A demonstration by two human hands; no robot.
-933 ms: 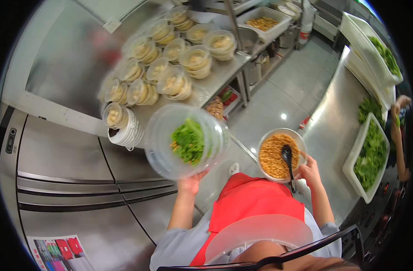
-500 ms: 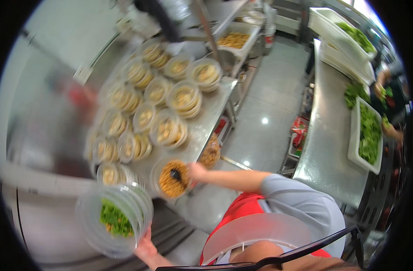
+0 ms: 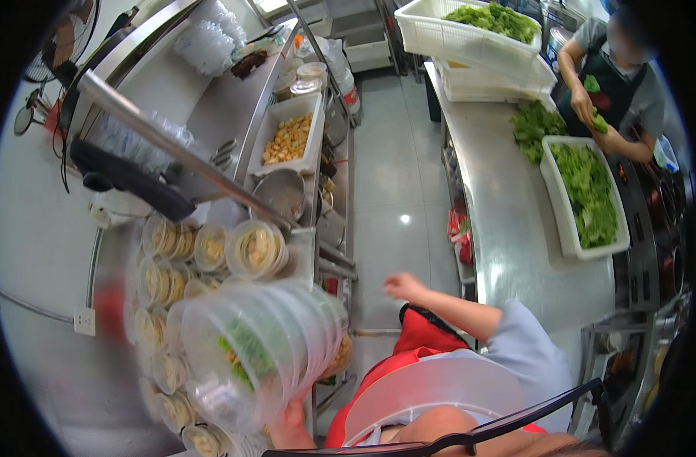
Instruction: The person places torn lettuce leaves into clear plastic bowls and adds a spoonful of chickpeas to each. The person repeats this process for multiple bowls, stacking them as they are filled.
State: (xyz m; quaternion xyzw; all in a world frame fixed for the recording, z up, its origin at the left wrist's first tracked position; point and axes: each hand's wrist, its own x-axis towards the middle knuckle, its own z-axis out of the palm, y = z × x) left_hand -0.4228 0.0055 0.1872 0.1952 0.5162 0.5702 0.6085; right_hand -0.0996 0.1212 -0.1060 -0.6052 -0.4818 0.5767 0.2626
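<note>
A stack of several nested clear plastic bowls [image 3: 310, 320] is tilted over the left counter, with my left hand [image 3: 288, 425] gripping its near side. Chopped green leaves [image 3: 245, 346] and some yellow-brown bits show inside the end bowl. The stack is slightly blurred and covers part of the counter. My right hand [image 3: 406, 287] hovers over the aisle, fingers curled, with nothing seen in it. Behind and left of the stack stand many clear tubs [image 3: 257, 250] filled with pale food.
A white tray of golden cubes [image 3: 288, 139] and a metal pot [image 3: 281, 190] lie farther along the left side. A metal pole [image 3: 173, 145] crosses there. Right of the aisle, a steel table [image 3: 508, 198] bears a white basket of lettuce [image 3: 584, 202]; a co-worker [image 3: 618, 91] handles leaves beside it.
My left hand has brought the bowl stack rightward and up, over the counter. My right hand has left the tub of yellow-brown bits and moved right, over the aisle. The view has turned.
</note>
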